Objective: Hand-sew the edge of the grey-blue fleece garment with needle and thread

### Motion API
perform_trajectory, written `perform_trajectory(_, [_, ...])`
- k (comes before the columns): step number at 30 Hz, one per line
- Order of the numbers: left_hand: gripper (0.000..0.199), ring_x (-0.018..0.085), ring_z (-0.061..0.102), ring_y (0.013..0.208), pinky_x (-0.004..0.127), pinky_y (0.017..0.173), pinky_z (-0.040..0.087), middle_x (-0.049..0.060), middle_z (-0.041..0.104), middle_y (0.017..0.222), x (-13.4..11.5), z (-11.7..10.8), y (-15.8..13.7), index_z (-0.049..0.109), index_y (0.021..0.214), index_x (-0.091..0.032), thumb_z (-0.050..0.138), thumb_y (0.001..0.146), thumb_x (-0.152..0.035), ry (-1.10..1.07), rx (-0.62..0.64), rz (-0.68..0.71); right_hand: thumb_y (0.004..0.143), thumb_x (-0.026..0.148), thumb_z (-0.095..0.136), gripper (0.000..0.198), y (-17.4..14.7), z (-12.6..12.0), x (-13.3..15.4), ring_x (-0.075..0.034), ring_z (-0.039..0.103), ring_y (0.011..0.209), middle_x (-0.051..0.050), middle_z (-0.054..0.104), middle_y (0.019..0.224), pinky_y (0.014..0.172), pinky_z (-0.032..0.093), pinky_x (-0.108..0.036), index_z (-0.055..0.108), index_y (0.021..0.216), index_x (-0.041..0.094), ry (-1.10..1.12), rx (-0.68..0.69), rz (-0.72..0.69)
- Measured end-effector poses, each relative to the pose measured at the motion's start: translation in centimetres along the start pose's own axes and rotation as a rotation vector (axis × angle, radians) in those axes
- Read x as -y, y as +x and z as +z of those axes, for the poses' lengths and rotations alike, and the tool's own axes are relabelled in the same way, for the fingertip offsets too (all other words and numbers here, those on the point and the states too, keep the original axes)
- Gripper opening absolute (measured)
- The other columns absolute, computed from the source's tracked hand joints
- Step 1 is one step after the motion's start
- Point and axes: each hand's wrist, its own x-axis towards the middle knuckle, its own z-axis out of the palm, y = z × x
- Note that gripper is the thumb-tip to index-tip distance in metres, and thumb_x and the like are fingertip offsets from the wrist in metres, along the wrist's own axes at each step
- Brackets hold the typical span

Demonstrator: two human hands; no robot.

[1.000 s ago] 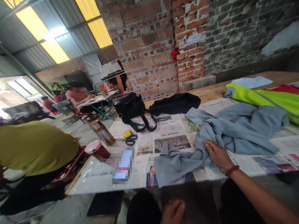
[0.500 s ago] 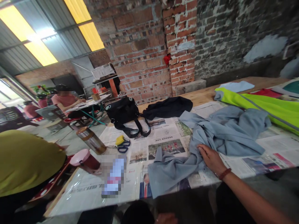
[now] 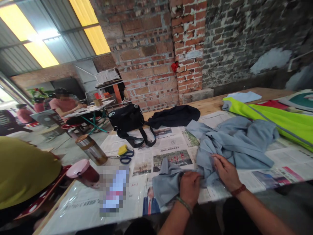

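A crumpled grey-blue garment (image 3: 234,140) lies across the newspaper-covered table (image 3: 83,199) in front of me. My left hand (image 3: 190,186), with a bracelet at its wrist, is closed on the near left part of the cloth. A little to the right, my right hand (image 3: 226,171) pinches another fold between thumb and fingers; a reddish band circles that wrist. Between both hands runs a short stretch of the fabric. The garment's full shape cannot be made out in its folds.
Left on the table are a black bag (image 3: 126,120), scissors (image 3: 126,156), a metal flask (image 3: 91,150), a pink-lidded cup (image 3: 83,173) and a blurred phone (image 3: 114,191). Dark cloth (image 3: 174,116), a yellow vest (image 3: 269,117) and an iron (image 3: 305,98) lie behind. A person in mustard (image 3: 26,173) sits left.
My left hand has come up from below the table edge and taken hold of the garment. My right hand stays on the cloth, slightly shifted. The view has tilted a little.
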Motion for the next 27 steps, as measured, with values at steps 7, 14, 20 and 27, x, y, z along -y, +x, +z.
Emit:
perform_trajectory(7, [0.024,0.021,0.056,0.081,0.033,0.075,0.044,0.005,0.065,0.084,0.4,-0.6,-1.3,0.066,0.085,-0.019,0.066,0.062,-0.016,-0.042,-0.042,0.135,0.084,0.034,0.043,0.024,-2.2,-1.6,0.9,-0.013,0.059,0.057,0.0,0.061,0.062,0.058,0.049,-0.022,0.059,0.094,0.019,0.017,-0.098,-0.135])
perform_trajectory(14, [0.03,0.016,0.057,0.075,0.028,0.072,0.044,0.003,0.066,0.074,0.7,-0.6,-1.1,0.069,0.077,-0.019,0.05,0.066,0.001,-0.114,-0.083,0.095,0.084,0.022,0.045,0.018,-3.4,-2.6,0.4,-0.014,0.064,0.075,-0.004,0.067,0.082,0.07,0.051,-0.024,0.058,0.096,0.021,-0.095,-0.034,-0.414])
perform_trajectory(20, [0.018,0.012,0.057,0.06,0.02,0.057,0.042,0.001,0.065,0.06,1.2,-1.3,-0.4,0.07,0.065,-0.016,0.057,0.064,-0.003,-0.308,-0.072,-0.059,0.082,0.022,0.048,0.022,-4.7,-3.4,1.3,-0.018,0.062,0.088,-0.005,0.067,0.091,0.08,0.05,-0.031,0.061,0.1,0.022,-0.133,0.007,-0.47])
perform_trajectory(27, [0.016,0.012,0.058,0.06,0.02,0.059,0.044,0.001,0.066,0.062,1.1,-1.2,-0.6,0.069,0.066,-0.016,0.058,0.065,-0.005,-0.342,-0.091,-0.067,0.086,0.033,0.042,0.029,-7.7,-0.8,4.1,-0.017,0.065,0.088,-0.006,0.068,0.097,0.078,0.052,-0.023,0.064,0.101,0.022,-0.025,0.3,-0.09])
